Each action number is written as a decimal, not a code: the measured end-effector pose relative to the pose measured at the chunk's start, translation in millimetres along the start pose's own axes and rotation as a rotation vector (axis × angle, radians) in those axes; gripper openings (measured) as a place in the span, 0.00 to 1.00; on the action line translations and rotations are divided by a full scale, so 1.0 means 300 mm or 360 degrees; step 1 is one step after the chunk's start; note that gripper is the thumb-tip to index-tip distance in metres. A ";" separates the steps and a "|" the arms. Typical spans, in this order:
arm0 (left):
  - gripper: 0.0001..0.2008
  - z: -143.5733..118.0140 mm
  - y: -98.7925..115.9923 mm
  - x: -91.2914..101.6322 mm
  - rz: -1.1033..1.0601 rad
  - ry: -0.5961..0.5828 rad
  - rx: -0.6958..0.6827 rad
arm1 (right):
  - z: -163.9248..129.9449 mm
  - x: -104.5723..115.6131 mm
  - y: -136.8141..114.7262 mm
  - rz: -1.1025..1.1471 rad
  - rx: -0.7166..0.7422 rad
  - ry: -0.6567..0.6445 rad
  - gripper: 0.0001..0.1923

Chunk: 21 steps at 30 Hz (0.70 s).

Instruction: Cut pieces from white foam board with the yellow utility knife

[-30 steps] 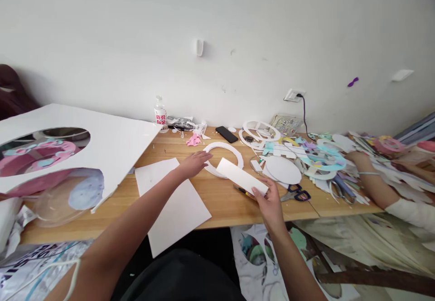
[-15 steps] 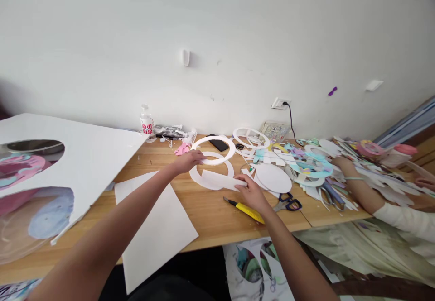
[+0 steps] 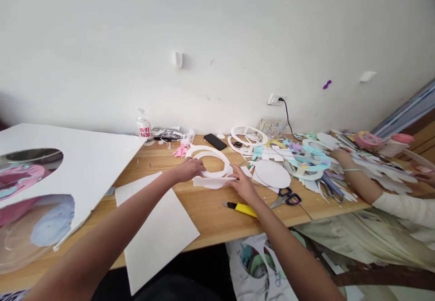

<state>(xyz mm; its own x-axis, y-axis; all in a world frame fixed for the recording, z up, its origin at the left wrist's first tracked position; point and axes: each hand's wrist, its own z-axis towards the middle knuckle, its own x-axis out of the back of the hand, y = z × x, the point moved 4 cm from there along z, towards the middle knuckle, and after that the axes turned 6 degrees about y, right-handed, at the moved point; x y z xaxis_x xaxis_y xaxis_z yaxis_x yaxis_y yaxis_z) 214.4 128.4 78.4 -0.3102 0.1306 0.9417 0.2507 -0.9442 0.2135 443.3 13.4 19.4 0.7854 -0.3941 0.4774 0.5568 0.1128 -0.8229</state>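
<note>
Two flat white foam rings, stacked, w/ strip beneath.

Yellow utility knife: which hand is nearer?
Right. The right hand sits just above the yellow utility knife; the left hand is farther off to its upper left, on the white foam ring.

Left hand: the left hand rests on the white ring, fingers at its near edge.
Right hand: the right hand presses the white strip flat on the wooden table.
Near the right hand: a yellow knife and blue scissors.
Between the arms: a white sheet.
Far right: another person's arm among paper cut-outs.
</note>
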 end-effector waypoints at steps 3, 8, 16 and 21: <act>0.10 0.002 0.022 -0.007 0.0014 -0.0028 -0.0010 | 0.008 -0.004 -0.006 -0.0067 0.0050 -0.0012 0.31; 0.08 -0.004 0.060 -0.005 0.0033 -0.0057 -0.0044 | 0.013 -0.013 -0.004 -0.0188 0.0146 -0.0066 0.25; 0.10 -0.008 0.078 -0.011 0.0135 -0.0067 -0.0024 | 0.009 -0.010 0.002 -0.0459 0.0275 -0.0177 0.24; 0.09 -0.012 0.087 -0.013 0.0216 -0.0085 -0.0018 | 0.000 -0.001 -0.029 -0.0633 0.0343 -0.0207 0.23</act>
<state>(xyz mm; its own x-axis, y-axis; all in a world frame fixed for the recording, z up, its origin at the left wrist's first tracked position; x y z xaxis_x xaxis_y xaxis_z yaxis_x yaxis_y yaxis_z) 218.8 102.1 79.2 -0.2251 0.0170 0.9742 0.2768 -0.9575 0.0806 438.1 12.5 26.3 0.5192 -0.3292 0.7887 0.8541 0.1683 -0.4921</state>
